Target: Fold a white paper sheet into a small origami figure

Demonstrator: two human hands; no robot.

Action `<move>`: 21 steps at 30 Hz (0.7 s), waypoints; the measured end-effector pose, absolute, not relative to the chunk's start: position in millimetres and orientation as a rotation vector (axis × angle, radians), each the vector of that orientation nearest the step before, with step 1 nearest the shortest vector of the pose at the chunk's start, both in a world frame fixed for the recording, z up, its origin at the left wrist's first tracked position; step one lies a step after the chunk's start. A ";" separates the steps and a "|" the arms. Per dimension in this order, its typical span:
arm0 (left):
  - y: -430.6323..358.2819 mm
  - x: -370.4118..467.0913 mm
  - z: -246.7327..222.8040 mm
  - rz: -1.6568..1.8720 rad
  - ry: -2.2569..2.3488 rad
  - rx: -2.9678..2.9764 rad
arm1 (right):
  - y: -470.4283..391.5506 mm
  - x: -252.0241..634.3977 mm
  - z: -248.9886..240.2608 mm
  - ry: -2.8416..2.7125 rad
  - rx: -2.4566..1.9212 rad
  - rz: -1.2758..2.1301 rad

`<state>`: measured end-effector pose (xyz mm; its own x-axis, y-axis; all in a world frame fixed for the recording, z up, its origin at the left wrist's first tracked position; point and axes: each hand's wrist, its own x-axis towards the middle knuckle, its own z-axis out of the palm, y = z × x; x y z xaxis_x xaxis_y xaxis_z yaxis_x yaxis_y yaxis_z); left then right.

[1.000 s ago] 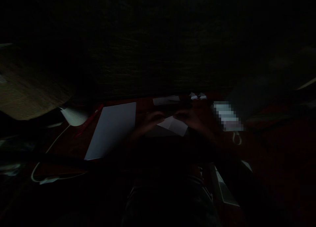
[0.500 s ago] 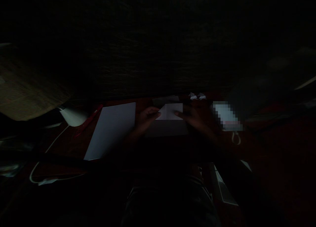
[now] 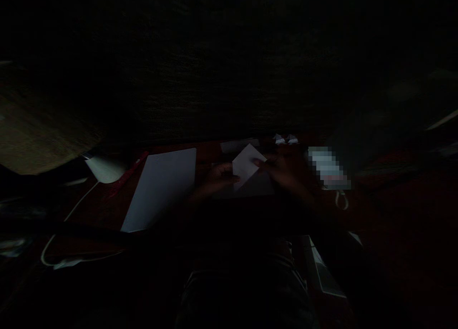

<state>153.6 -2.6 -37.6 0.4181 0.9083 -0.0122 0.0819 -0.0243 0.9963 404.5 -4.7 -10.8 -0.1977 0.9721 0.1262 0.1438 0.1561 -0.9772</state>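
Both your left hand (image 3: 220, 174) and your right hand (image 3: 279, 169) have hold of one pale paper (image 3: 246, 163), fingers curled nearly closed. Your left thumb sits at its lower left edge; your right thumb presses on its face near the right side, probably to keep it flat and steady between you. The gloom hides your other fingers. The paper stands corner-up over a dim flat sheet (image 3: 265, 186), perhaps a working surface; whether they touch, you cannot tell. Beyond lies a greyish strip (image 3: 238, 145), and right of that two small folded pieces (image 3: 286, 139), seemingly parked out of your way. Farther out, a large white sheet (image 3: 161, 188) lies to your left, and a blurred-out rectangular object (image 3: 327, 169) to your right.
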 end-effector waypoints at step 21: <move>-2.7 156.5 -41.0 0.985 1.160 1.330 | -6.7 394.2 -29.5 -1.850 -0.920 1.301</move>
